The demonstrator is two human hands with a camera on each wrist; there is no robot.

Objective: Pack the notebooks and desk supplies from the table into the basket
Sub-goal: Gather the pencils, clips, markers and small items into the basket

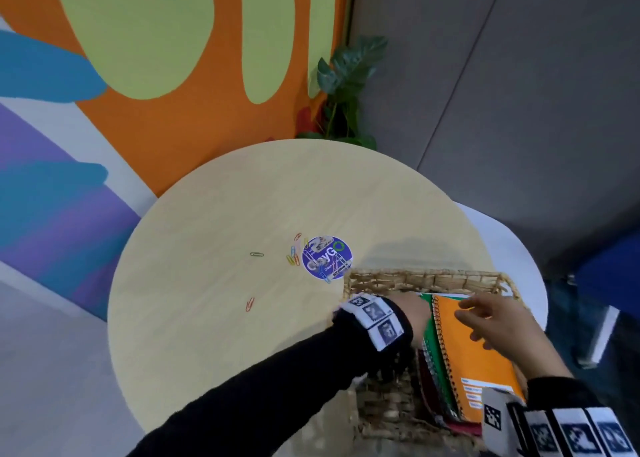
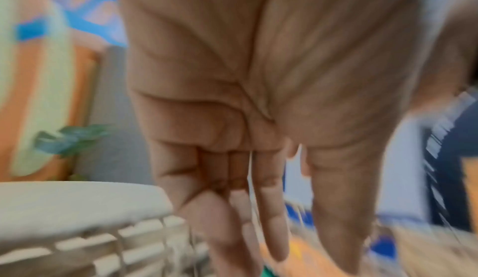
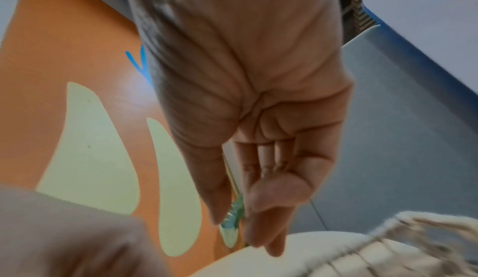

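Notebooks [image 1: 481, 349]: orange spiral one on top, green and dark red beneath, stacked leaning inside wicker basket [image 1: 426, 278] at near right edge of round table [image 1: 214, 214].

Left hand [image 1: 414, 309] low in basket at spiral side of stack; fingers hidden behind covers in head view, straight and close together in left wrist view, blurred. Nothing visibly pinched.

Right hand [image 1: 485, 318] over orange cover, fingers extended and slightly spread, seemingly flat on or just above it; contact not certain. Right wrist view: fingers straight, clamped on nothing.

Paper clips [image 1: 294, 254] loose on table, well outside basket: coloured cluster just beside and partly on round purple sticker [image 1: 327, 257], one dark clip [image 1: 257, 254] further left, one red clip [image 1: 250, 304] nearer.

Step in hand, by judgement: settling stack flat. Best done by pressing down evenly with right palm, guiding spiral edges with left so coils do not snag on weave. Room needed beside stack for clips. Clips next: sweep together first, then pinch up; thin, flat, hard to lift singly.
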